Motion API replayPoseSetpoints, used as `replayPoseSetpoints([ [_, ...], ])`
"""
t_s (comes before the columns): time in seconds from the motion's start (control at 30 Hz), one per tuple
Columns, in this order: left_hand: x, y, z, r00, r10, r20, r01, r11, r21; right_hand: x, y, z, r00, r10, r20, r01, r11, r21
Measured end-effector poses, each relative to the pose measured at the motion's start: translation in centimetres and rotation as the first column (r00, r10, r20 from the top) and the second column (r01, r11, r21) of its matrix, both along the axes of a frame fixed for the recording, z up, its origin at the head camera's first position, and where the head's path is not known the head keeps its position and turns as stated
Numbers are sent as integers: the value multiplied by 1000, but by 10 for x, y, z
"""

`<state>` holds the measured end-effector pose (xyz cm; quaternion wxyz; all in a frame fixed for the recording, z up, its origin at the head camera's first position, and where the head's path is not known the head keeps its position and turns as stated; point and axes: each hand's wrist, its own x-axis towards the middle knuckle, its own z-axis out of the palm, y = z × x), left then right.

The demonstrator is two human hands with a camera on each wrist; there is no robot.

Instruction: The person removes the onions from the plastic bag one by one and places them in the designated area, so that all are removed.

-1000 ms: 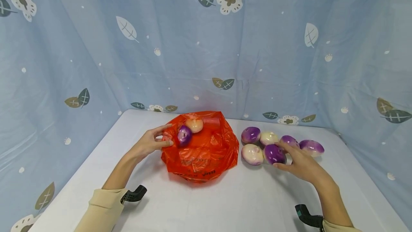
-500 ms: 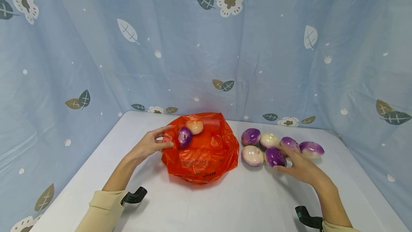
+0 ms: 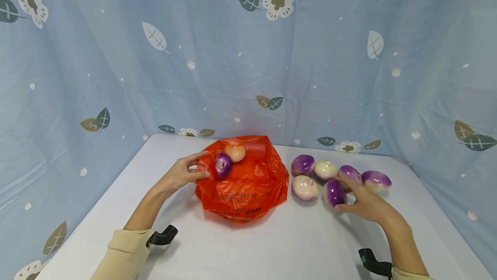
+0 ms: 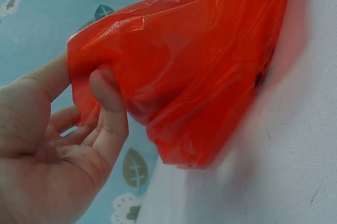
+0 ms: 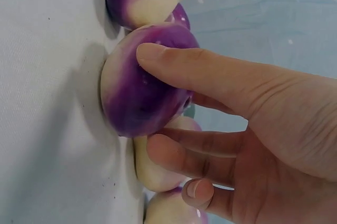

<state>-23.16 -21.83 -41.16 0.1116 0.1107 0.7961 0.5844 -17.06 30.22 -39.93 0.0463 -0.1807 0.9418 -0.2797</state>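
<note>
A red plastic bag [image 3: 240,198] lies with its mouth spread, showing a purple turnip [image 3: 223,165] and a pale turnip [image 3: 234,153] inside. My left hand [image 3: 182,172] pinches the bag's left rim, the thumb outside and the other fingers partly behind the plastic, as the left wrist view shows. On the right, my right hand [image 3: 363,198] grips a purple-and-white turnip [image 5: 150,81] at the front of a group. In the right wrist view the thumb lies across its purple top and the fingers reach round its far side, partly hidden.
Close around the held turnip sit a pale turnip [image 3: 304,188] on its left and, behind, a purple turnip [image 3: 302,165], a cream turnip [image 3: 325,171] and further purple ones [image 3: 375,180]. The white table [image 3: 248,254] ends at a blue patterned curtain [image 3: 217,55].
The turnip under my right hand has shifted slightly right, away from the pale one beside it, and turned a little. My left hand and the bag have stayed in place.
</note>
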Motion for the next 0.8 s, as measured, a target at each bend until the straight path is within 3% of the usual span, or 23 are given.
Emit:
replayPoseSetpoints([
  [0.4,1,2,1,1000,4,7,-4,1000,10,-6,-6,-5,998,-22,-65,23,1000,18],
  [0.8,0,2,2,1000,5,1,-5,1000,-2,-4,-9,-2,997,-52,-58,55,998,44],
])
